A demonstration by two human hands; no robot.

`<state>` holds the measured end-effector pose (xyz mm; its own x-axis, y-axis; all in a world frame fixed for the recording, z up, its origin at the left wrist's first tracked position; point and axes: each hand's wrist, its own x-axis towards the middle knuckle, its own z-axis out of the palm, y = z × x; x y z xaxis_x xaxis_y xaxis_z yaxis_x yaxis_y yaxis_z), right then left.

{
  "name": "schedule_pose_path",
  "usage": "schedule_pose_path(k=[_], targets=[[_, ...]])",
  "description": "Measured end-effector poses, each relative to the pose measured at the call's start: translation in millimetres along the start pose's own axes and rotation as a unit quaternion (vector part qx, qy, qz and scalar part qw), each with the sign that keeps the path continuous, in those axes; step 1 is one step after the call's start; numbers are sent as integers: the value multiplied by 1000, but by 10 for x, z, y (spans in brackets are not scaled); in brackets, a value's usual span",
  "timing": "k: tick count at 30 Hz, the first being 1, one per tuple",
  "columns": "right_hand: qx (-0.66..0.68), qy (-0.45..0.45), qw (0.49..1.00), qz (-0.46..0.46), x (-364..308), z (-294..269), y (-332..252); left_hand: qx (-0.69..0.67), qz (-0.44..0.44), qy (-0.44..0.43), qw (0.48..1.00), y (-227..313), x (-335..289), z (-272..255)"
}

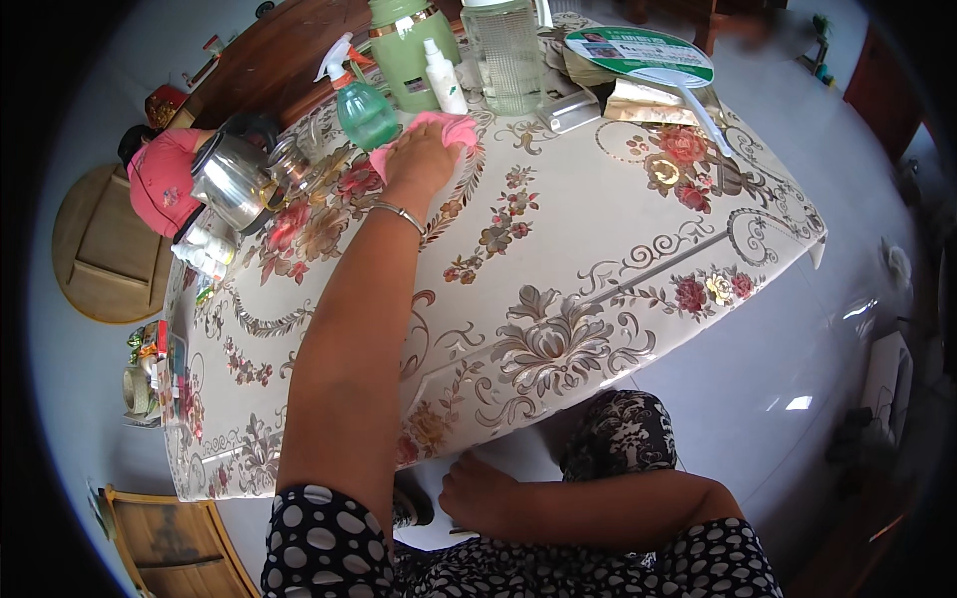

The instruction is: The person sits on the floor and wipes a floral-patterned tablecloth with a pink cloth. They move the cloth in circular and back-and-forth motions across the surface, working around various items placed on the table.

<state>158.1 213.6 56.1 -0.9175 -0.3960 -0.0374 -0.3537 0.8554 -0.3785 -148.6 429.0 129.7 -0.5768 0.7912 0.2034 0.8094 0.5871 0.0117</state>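
Observation:
My left hand point(421, 164) is stretched far across the table and presses down on a pink cloth point(459, 130). The cloth bunches out around its fingers, and a bracelet circles that wrist. Just past the cloth stand a white spray bottle point(445, 80) and a green trigger spray bottle point(365, 115) with an orange and white head. My right hand point(480, 493) rests low by my lap, below the table's near edge. Its fingers are curled in, and nothing shows sticking out of them. A flowered tablecloth point(598, 239) covers the table.
At the back are a green flask point(409, 60), a ribbed glass jug point(503, 65) and a round hand fan point(638, 55) over some packets. On the left stand a steel kettle point(231, 181), a glass jar point(289, 164) and small white bottles point(207, 249). A person in pink point(159, 179) bends beyond.

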Motion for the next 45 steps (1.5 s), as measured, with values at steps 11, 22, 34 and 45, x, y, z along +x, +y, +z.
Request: schedule_pose_path(k=[11, 22, 34, 45], targets=[[129, 92, 986, 50, 377, 620, 69, -43, 149, 25, 988, 508, -403, 38], [66, 134, 984, 94, 678, 796, 285, -45, 247, 32, 968, 873, -1363, -249], [-33, -28, 999, 19, 699, 409, 198, -128, 351, -4, 928, 273, -2617, -736], [24, 362, 931, 40, -480, -1239, -31, -140, 70, 188, 970, -1452, -3925, -1045]])
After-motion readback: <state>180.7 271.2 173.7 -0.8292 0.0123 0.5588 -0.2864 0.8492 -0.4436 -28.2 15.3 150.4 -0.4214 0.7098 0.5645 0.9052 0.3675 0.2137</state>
